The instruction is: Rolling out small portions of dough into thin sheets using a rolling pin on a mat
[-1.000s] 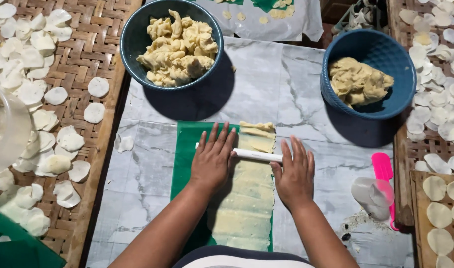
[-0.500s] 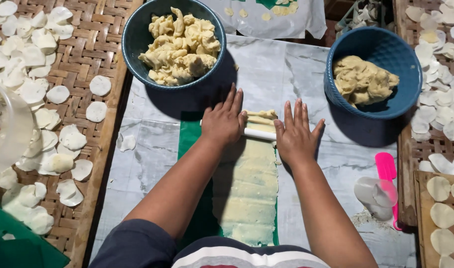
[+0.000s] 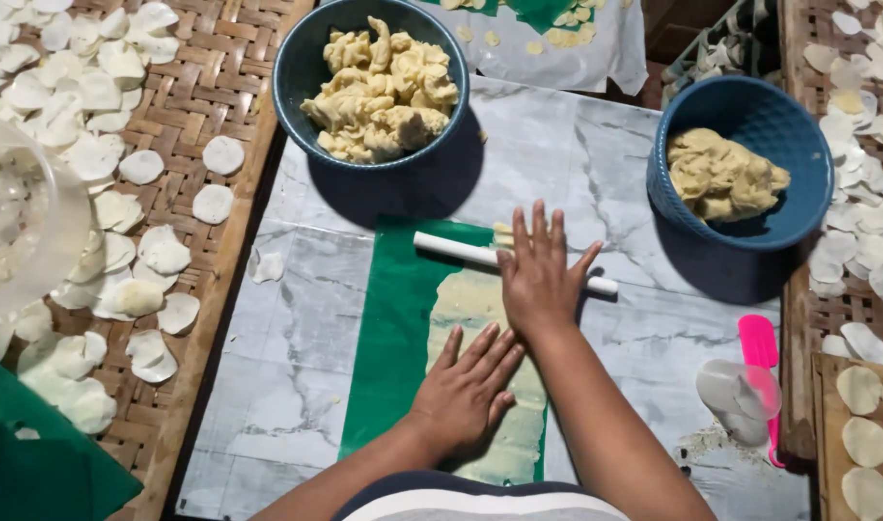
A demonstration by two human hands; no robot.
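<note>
I see the thin white plastic rolling pin (image 3: 461, 252) lying crosswise at the far end of the long pale dough strip (image 3: 490, 386), which runs lengthwise along the green plastic mat (image 3: 393, 338). Right hand (image 3: 538, 280) presses flat on the pin; left hand (image 3: 466, 391) lies flat on the dough.

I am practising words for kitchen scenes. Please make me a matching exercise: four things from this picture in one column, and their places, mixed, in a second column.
Things:
1. rolling pin
2. left hand
3. pink scraper
4. dough scraps

Places:
a. in the dark bowl at the top
b. flat on the dough strip, near the body
c. under the right hand
d. on the marble board, far right

Pairs: 1-c, 2-b, 3-d, 4-a
</note>
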